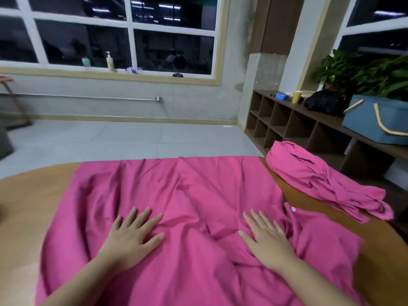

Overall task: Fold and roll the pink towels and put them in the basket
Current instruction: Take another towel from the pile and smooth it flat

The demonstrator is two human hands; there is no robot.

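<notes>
Surface: we record a wooden table [26, 208] with a rounded far edge, orange-brown, most of its middle covered by a pink towel [176, 195] spread out and creased. Our left hand [132, 237] lies flat on that towel, palm down, fingers straight and fanned; our right hand [267, 239] lies flat in the same way a little to the right, fingers spread, on a bunched fold. A second pink towel [320, 180], crumpled, sits at the table's right edge, apart from the first. Room: pale tiled floor [110, 138] beyond the table; a white-framed window [130, 36], dark outside, with a pump bottle [109, 61] on its sill; a brown cubby shelf [293, 122] along the right wall. On the shelf top we list a blue basket [371, 120] with yellow handles, a black bag [324, 102], a yellow cup [297, 97], and a leafy plant [364, 71].
</notes>
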